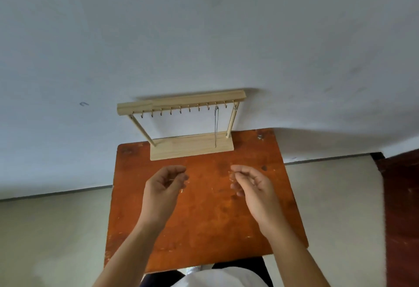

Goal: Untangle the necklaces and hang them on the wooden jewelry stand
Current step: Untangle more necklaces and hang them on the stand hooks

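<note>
- Pinching at both ends: the left hand [166, 181] and the right hand [250, 181] each had thumb and forefinger closed together, palms turned toward each other, above the middle of the table [204, 230].
- What sat in the pinches was barely visible. A faint thin glint ran between the two hands; I judged it a fine chain [232, 176] stretched between them, but the frame was too soft to be sure. Tightly clamped or just touching: couldn't tell.
- If it was a chain, its long axis ran left to right, roughly parallel to the top bar of the stand.
- The stand [191, 150] stood at the far edge of the table, straight ahead of both hands and above them in the view, base touching the tabletop, back close to the wall [204, 37].
- A row of small hooks [180, 110] lined the underside of the bar. One necklace [215, 127] already hung from a hook near the right end, dropping to the base; something thin also looked wound at the top of the right post [235, 108].
- Free hooks lay left of the hung necklace. The right hand was nearer that end, the left hand nearer the empty left half.
- Judgement: the coming move was forward and up, lifting one end over a free hook while clearing the hanging necklace. Main risk: snagging it.
</note>
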A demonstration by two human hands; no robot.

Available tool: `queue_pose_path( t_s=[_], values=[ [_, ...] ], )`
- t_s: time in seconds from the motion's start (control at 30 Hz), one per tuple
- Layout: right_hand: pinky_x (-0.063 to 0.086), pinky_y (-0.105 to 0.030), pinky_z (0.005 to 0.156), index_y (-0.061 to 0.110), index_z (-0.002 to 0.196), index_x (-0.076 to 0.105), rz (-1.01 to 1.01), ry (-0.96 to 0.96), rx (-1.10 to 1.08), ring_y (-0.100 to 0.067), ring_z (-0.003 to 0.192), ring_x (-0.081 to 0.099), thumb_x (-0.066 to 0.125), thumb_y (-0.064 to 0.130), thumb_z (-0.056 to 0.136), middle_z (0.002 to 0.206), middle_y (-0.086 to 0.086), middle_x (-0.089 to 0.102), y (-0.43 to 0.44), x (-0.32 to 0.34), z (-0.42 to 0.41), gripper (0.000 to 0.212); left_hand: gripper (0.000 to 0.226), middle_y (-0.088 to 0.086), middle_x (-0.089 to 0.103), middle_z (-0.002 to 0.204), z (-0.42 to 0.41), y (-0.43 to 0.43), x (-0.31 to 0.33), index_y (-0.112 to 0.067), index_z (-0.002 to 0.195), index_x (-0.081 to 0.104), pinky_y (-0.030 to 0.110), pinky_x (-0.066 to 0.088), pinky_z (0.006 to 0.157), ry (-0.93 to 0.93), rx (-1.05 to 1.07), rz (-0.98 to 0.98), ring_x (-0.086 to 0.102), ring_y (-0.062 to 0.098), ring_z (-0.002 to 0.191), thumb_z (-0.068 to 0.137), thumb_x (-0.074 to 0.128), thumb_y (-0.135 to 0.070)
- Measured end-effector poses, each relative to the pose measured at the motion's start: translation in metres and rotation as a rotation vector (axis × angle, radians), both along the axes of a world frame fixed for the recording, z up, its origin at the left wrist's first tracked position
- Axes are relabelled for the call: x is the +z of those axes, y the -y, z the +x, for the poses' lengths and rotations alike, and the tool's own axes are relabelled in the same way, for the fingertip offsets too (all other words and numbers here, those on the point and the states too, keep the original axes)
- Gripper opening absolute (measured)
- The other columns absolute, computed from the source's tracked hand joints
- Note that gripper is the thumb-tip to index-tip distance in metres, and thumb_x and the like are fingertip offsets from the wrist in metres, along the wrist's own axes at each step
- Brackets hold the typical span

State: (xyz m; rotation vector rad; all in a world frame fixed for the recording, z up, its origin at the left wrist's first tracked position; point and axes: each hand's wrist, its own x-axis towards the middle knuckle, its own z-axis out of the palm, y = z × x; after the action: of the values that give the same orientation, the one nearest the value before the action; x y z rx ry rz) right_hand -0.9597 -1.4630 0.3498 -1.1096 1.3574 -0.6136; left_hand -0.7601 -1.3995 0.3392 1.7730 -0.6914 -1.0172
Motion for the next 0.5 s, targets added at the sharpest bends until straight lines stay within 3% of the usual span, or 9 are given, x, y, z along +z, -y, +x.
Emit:
queue_pose_path(
  t_s=[0.13,0.27,0.4,0.5],
  values=[
    [0.054,-0.017,0.067,0.026,0.108,0.069,0.04,0.014,0.147,-0.007,0.081,0.07,0.053,0.012,0.101,0.1,0.001,0.073,0.051,-0.007,0.009,0.022,0.014,0.001,0.076,0.086,-0.002,0.019,-0.013,-0.015,0.103,0.069,0.019,0.053,0.061,-0.012,0.05,0.072,0.068,0.012,0.071,0.094,0.061,-0.007],
    [0.052,-0.023,0.066,0.02,0.105,0.069,0.069,-0.001,0.296,-0.011,0.079,0.069,0.052,0.011,0.101,0.095,-0.001,0.073,0.073,-0.001,0.018,0.02,0.017,0.001,0.076,0.09,-0.001,0.034,-0.023,-0.014,0.104,0.069,0.018,0.049,0.058,-0.097,0.055,0.081,0.063,0.017,0.07,0.097,0.057,-0.005],
    [0.05,-0.028,0.067,0.015,0.103,0.069,0.058,0.03,0.332,-0.013,0.076,0.066,0.052,0.01,0.1,0.092,-0.004,0.073,0.079,0.015,0.02,0.018,0.029,0.001,0.075,0.102,-0.003,0.049,-0.025,-0.019,0.104,0.072,0.024,0.047,0.061,-0.206,-0.072,0.034,0.056,0.017,0.069,0.098,0.051,0.0],
    [0.048,-0.029,0.066,0.015,0.099,0.069,0.057,0.078,0.33,-0.014,0.076,0.064,0.053,0.01,0.1,0.089,-0.002,0.072,0.078,0.026,0.02,0.018,0.038,-0.008,0.073,0.1,-0.004,0.059,-0.025,-0.029,0.117,0.069,0.025,0.045,0.067,-0.206,-0.269,0.009,0.053,0.012,0.074,0.099,0.048,-0.003]
  ],
)
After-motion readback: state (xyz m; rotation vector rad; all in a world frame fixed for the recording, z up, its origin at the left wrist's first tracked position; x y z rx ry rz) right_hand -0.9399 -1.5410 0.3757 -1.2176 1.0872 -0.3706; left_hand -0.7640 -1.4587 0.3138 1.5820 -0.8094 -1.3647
